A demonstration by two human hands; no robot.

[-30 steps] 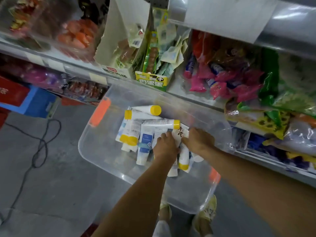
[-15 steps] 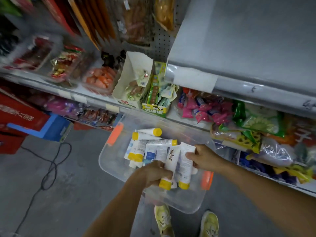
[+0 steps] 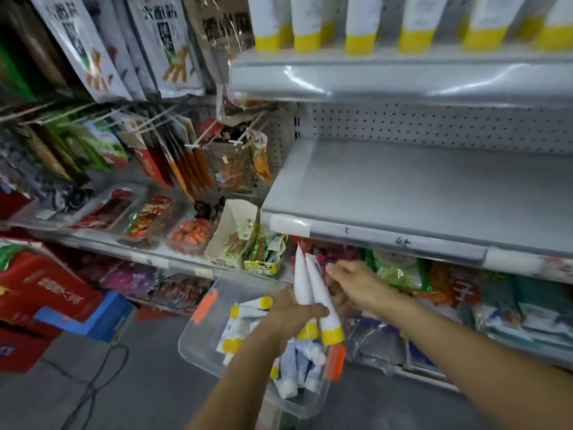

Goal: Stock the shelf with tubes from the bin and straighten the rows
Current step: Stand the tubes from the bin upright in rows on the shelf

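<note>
Lifted out of the clear plastic bin, two yellow-capped tubes now stand caps-down in the left hand, which grips their lower halves, likely for setting upright on the bare middle shelf. The right hand hovers just beside them, fingers loosely spread, seemingly holding nothing.

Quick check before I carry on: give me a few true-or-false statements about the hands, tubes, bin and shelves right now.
1. The left hand holds two tubes. True.
2. Their yellow caps point up. False: they point down.
3. The bin is empty. False: more tubes lie in it.
4. The top shelf carries a row of tubes. True.
5. The middle shelf is packed with tubes. False: what shows of it is bare.
</note>
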